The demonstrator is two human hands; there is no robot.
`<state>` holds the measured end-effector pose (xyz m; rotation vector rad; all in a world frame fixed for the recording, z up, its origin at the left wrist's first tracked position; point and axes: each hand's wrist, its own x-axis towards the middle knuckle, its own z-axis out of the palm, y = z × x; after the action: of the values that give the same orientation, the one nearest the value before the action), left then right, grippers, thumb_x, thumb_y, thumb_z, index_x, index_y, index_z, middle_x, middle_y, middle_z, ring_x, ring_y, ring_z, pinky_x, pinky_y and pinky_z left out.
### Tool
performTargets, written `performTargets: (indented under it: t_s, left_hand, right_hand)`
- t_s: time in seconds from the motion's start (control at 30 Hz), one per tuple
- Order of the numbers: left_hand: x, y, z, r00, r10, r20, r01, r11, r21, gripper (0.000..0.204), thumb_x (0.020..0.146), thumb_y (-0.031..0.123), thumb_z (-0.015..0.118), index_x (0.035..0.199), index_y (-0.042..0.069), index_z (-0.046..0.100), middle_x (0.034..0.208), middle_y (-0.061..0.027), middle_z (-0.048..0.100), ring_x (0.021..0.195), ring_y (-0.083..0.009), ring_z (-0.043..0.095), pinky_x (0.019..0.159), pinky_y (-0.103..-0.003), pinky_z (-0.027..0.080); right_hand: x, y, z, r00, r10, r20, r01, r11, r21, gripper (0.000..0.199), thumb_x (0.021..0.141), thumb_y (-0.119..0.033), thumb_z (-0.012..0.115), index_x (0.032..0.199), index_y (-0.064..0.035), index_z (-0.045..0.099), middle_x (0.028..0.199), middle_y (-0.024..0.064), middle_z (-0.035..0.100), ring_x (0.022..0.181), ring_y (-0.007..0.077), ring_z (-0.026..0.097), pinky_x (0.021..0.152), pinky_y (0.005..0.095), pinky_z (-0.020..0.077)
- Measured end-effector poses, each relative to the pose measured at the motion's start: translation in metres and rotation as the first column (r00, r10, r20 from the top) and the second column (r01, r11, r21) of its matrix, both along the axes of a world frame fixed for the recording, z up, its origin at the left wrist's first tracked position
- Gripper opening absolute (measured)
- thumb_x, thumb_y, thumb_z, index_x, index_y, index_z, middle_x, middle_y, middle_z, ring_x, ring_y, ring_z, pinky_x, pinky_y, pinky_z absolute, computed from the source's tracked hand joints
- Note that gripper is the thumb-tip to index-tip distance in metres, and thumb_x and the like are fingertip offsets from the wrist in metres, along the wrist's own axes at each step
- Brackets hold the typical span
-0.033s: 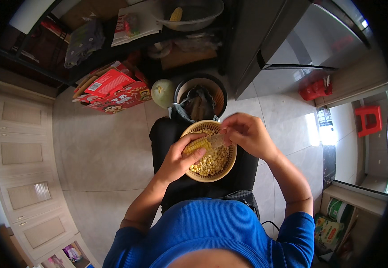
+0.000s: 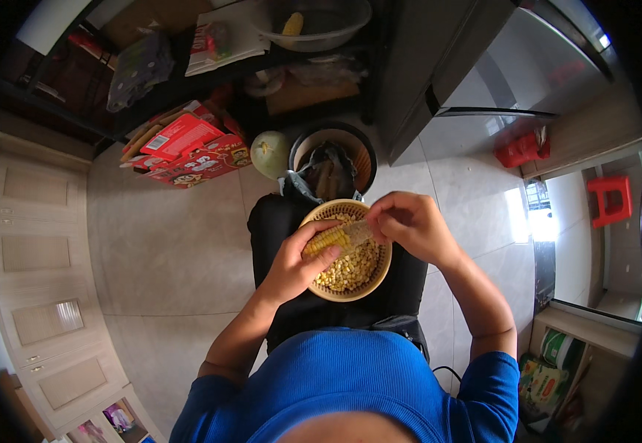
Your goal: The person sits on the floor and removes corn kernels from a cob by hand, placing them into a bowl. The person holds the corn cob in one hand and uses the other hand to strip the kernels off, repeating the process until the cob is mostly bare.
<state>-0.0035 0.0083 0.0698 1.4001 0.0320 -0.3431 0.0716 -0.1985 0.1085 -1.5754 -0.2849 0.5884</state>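
A partly stripped corn cob [image 2: 328,241] lies tilted over a tan plastic basket [image 2: 349,298] on my lap. Yellow kernels remain on its left part, while its right part is bare and pale. My left hand [image 2: 296,257] is wrapped round the kernel-covered end, thumb along the near side. The fingers of my right hand [image 2: 408,226] are curled and pinched at the bare end; the fingertips partly hide the cob's tip. Loose corn kernels [image 2: 347,272] in yellow and whitish tones fill the bottom of the basket beneath both hands.
Just beyond the basket stands a bin [image 2: 369,159] with a dark bag in it. Left of the bin are a pale green melon [image 2: 269,154] and red cartons [image 2: 195,151]. On the shelf, a clear bowl [image 2: 336,33] holds another corn cob [image 2: 292,24]. A fridge [image 2: 454,74] rises at right.
My right hand has shifted very slightly at the cob's bare end. My left hand and the basket look unmoved.
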Motion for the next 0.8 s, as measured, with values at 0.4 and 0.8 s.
performTargets:
  t_s: [0.4,0.8]
  left_hand:
    - [-0.003,-0.010,-0.001,0.963,0.031,0.268,-0.083,0.979,0.184,0.036,0.086,0.009,0.061,0.118,-0.001,0.050,0.105,-0.0137,0.062,0.096,-0.0146,0.059,0.082,-0.027,0.048]
    - [-0.016,-0.022,-0.008,0.913,-0.014,0.409,-0.175,0.890,0.422,0.036,0.086,0.006,0.059,0.117,-0.004,0.047,0.107,-0.0194,0.059,0.098,-0.0230,0.060,0.081,-0.031,0.049]
  right_hand:
    - [-0.021,0.015,0.015,0.927,0.161,0.339,-0.043,0.943,-0.331,0.018,0.076,-0.002,0.066,0.093,0.0023,0.064,0.083,0.0157,0.064,0.074,0.0217,0.066,0.068,0.0282,0.0537]
    - [-0.029,0.017,-0.007,0.854,0.198,0.480,-0.005,0.927,-0.374,0.010,0.078,-0.001,0.062,0.086,0.0045,0.061,0.077,0.0172,0.063,0.068,0.0242,0.066,0.062,0.0292,0.0522]
